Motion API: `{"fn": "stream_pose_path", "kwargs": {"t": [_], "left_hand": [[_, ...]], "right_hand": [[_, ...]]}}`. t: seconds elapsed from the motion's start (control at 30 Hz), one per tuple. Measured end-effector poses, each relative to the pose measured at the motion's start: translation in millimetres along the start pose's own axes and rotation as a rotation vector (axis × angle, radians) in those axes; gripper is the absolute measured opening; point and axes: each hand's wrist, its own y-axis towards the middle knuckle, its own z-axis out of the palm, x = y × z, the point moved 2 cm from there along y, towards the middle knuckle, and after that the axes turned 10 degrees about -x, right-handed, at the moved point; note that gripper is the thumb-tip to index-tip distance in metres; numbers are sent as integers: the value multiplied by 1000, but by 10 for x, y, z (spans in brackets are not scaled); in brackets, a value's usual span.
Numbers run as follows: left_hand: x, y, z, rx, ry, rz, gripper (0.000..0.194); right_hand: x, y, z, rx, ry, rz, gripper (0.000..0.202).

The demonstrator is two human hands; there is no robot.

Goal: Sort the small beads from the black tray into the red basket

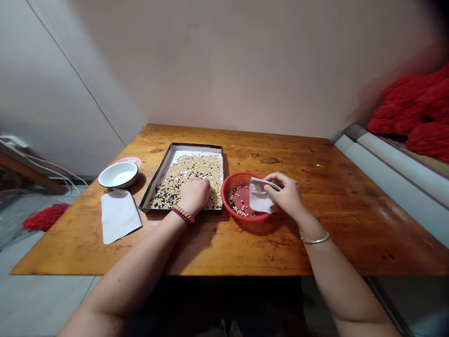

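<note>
My left hand (195, 194) is over the near part of a shallow black-edged tray (162, 174), its fingers curled down among many small beads (196, 164), mostly cream with some black and a few green. What those fingers hold, if anything, is hidden. My right hand (286, 193) pinches the upper edge of a white cloth piece (260, 195), which hangs over the right side of a red plastic basket (242, 218). Some cream and black beads lie on the basket's bottom.
Left of the tray, a white enamel bowl (118, 176) stands by a pink disc (130, 161) and a flat white piece (120, 217). A small green bit (318, 164) lies on the wooden table (336, 210). Red yarn (414, 107) is piled at the right.
</note>
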Motion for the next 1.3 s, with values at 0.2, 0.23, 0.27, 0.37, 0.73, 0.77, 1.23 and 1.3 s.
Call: {"fn": "stream_pose_path", "kwargs": {"t": [0.2,0.23,0.27,0.37,0.73,0.77,1.23,1.3], "left_hand": [[-10,13,46,3,-90,23,30],[-8,13,61,5,-95,28,29],[-4,12,76,9,-94,32,29],[7,7,115,12,-74,51,33],[-68,-52,59,-24,8,47,33],[-74,-55,54,1,1,49,34],[-82,-56,52,-1,-25,74,30],[-76,-46,59,-34,-36,85,31]], "right_hand": [[8,3,-64,-35,-5,-30,26],[8,6,-70,-34,1,-35,28],[8,9,-73,-35,8,-41,30],[12,17,-67,-43,22,-65,33],[-26,-18,-34,-28,109,92,29],[-29,-18,-35,-27,105,89,27],[-5,-27,0,-2,117,-52,19],[0,-41,13,-8,109,-20,21]]}}
